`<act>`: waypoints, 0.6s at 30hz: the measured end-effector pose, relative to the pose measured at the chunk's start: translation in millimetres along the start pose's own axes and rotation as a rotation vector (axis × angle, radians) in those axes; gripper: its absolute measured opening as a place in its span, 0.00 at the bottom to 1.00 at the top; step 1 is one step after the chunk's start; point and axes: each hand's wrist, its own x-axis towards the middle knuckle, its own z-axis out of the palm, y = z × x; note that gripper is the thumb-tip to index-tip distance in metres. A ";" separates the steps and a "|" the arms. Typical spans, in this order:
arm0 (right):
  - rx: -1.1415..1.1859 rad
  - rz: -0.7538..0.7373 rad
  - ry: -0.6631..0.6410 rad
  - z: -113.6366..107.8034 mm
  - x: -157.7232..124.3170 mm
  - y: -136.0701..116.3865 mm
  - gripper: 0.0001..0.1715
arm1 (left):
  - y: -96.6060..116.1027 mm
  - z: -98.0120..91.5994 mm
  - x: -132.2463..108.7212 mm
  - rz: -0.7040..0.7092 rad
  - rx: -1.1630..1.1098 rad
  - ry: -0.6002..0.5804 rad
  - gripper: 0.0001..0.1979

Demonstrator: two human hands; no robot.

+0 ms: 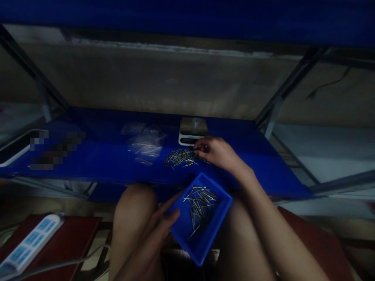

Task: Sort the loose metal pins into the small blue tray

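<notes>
Bin (186,230), blue and open-topped, is gripped by the left hand (158,230) at its nine o'clock edge, thumb pressed over the rim, and it is best held steady so that nothing is tipped out. Up at eleven o'clock from it, a loose pile of pin-like metal pieces (179,157) is spread on the blue table (240,136), and its three o'clock edge is met by the right hand (218,151)! Fingers are curled there; whether any piece is pinched cannot be told. Pieces are probably best taken lightly, with the scale (186,128) at the pile's one o'clock left unbumped. And the look of them: slim, straight, silvery, yellowish glints, crossed at every angle, similar ones heaped inside the bin. Clear bags (148,144) are fanned out at ten o'clock from the pile.
</notes>
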 end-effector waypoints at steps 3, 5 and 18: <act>-0.031 0.038 -0.028 0.0 0.7 -7.1 0.12 | -6.6 12.3 -4.3 0.056 -0.042 0.024 0.29; -0.041 0.065 -0.035 -0.2 -0.3 -10.6 0.13 | -10.1 15.2 -3.7 0.085 -0.042 0.028 0.29; 0.011 0.048 0.010 7.2 -12.9 15.0 0.25 | -9.5 10.0 -7.2 0.147 -0.053 0.085 0.32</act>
